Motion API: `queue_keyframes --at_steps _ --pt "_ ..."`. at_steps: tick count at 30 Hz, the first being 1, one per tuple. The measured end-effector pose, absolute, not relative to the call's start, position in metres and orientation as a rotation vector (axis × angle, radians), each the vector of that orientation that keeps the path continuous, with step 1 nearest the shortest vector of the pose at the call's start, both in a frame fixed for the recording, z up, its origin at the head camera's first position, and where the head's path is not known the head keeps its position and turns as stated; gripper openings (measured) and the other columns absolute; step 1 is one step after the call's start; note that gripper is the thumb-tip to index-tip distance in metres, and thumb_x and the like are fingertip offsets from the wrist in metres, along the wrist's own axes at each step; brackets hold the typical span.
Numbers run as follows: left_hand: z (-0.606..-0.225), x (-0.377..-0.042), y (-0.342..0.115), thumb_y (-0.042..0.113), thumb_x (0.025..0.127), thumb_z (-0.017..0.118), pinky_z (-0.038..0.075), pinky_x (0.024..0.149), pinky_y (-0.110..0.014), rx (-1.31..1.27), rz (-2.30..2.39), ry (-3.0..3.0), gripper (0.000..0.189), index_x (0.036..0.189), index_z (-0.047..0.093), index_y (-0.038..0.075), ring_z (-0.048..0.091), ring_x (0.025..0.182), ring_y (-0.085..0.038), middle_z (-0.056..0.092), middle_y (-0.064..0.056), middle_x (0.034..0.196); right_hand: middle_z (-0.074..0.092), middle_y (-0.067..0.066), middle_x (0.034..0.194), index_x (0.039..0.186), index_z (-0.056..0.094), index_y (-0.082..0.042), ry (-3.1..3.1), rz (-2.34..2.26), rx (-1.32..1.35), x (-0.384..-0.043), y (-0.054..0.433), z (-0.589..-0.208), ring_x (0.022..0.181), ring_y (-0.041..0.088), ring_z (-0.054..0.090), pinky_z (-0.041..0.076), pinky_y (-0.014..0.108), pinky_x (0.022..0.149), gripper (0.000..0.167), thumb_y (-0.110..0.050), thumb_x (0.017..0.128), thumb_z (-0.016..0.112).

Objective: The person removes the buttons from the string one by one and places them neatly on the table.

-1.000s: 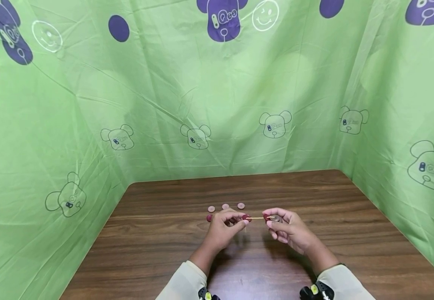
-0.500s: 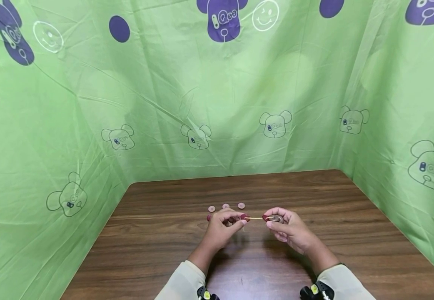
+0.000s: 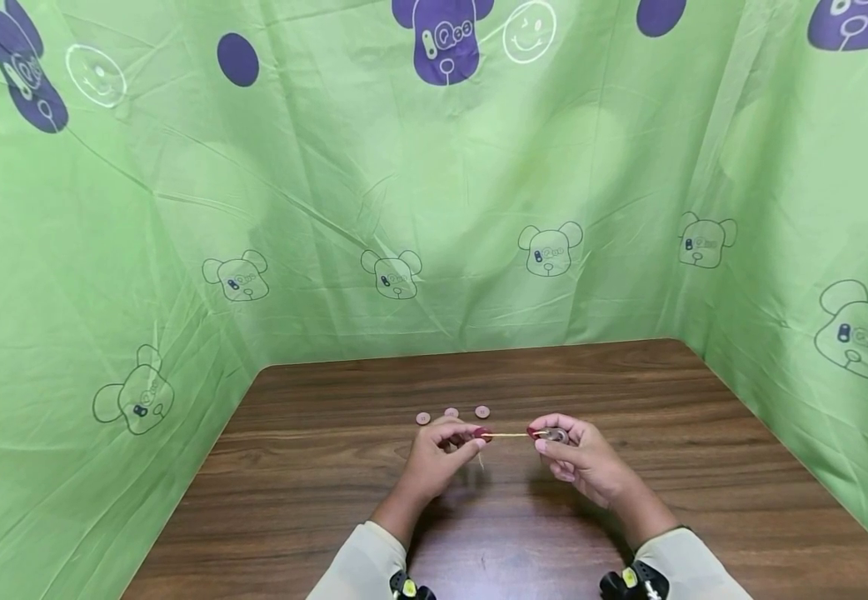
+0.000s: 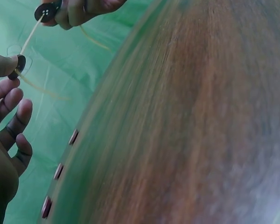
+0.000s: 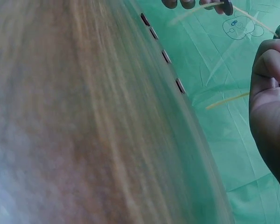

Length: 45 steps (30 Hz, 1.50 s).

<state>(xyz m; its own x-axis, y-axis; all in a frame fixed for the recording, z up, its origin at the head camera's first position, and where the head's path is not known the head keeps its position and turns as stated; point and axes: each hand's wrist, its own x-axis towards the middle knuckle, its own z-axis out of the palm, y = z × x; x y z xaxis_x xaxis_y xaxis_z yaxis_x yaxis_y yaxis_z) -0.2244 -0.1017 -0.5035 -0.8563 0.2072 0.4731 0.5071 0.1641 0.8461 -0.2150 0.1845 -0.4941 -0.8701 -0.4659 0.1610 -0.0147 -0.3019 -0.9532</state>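
Between its thumb and fingertips, my left hand [image 3: 434,458] pinches a red button [image 3: 483,434]. In the left wrist view this button [image 4: 17,66] looks dark, with a loose cord tail hanging past it. A thin yellow cord [image 3: 509,434] runs straight from it to another red button [image 3: 532,432], pinched by my right hand [image 3: 582,458]. That second button [image 4: 45,12] shows several holes in the left wrist view. A greyish, shiny roundish thing [image 3: 554,434] sits among the right fingers; its kind is unclear. Both hands are held above the table.
Three pale pink buttons [image 3: 482,412] lie in a row on the brown wooden table [image 3: 599,375], just beyond the left hand. Green printed cloth [image 3: 464,308] hangs around the back and sides of the table.
My left hand has moved slightly left with its button, so the cord span is longer. A red button on the table is now hidden behind that hand. The right hand stays nearly still.
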Motion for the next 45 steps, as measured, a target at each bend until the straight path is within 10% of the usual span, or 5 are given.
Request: queue_keyframes --at_steps 45 --pt "-0.527 -0.245 -0.135 0.003 0.090 0.087 0.058 0.071 -0.021 -0.509 -1.686 -2.188 0.012 0.102 0.086 0.004 0.066 0.077 -0.011 0.073 -0.014 0.091 0.075 -0.011 0.091 0.120 0.071 -0.015 1.516 -2.306 -0.665 -0.214 0.191 -0.493 0.061 -0.005 0.054 0.041 0.011 0.054 0.028 0.005 0.106 0.058"
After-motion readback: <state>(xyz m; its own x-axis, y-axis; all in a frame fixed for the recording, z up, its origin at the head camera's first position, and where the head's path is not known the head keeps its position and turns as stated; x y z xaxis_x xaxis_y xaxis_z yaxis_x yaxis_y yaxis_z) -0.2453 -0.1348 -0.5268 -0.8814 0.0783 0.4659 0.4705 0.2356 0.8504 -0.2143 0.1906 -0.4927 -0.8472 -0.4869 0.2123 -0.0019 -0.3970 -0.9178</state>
